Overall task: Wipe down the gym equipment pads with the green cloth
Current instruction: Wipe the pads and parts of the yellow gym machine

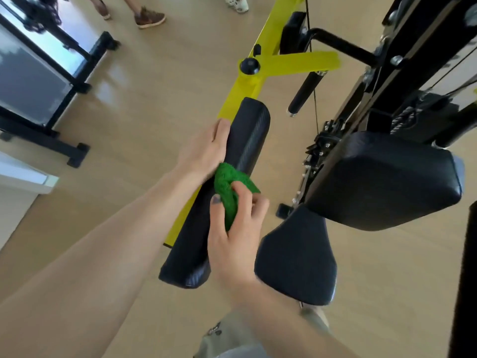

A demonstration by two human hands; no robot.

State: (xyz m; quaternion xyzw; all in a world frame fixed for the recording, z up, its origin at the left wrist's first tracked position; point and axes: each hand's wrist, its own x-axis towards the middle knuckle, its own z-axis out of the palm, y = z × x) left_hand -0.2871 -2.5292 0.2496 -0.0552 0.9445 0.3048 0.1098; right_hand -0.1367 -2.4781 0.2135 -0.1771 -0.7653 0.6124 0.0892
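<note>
Pale wood-look flooring (pixel 144 104) spreads under a yellow-framed gym machine, and every place below is given relative to its long black arm pad (pixel 247 140), which runs lengthwise from near the viewer away toward the frame's pivot knob (pixel 249 65).

Fingers (pixel 254 200) of the right hand (pixel 235 241) are curled tight around a bunched green cloth (pixel 229 187), thumb on the cloth's near-left side and the other digits over its right side; the cloth is pressed onto the top of the arm pad about halfway along it. It looks thick, nubbly and bright green, crumpled into a wad, with one flap spilling over the pad's right edge.

Fingers (pixel 220 130) of the left hand (pixel 204 153) are wrapped over the pad's left edge just beyond the cloth, gripping the pad itself, the heel of that hand touching the cloth.

Both forearms reach in from the near side, the left one long and diagonal from the lower left, the right one rising from below with the wrist bent over the pad's near end.

Right of the pad sits a black seat cushion (pixel 296 259), and beyond it a larger black back pad (pixel 387 182). Along the pad's left side runs the yellow frame bar (pixel 180 218). Far beyond the pad, other people's feet stand on the floor.
</note>
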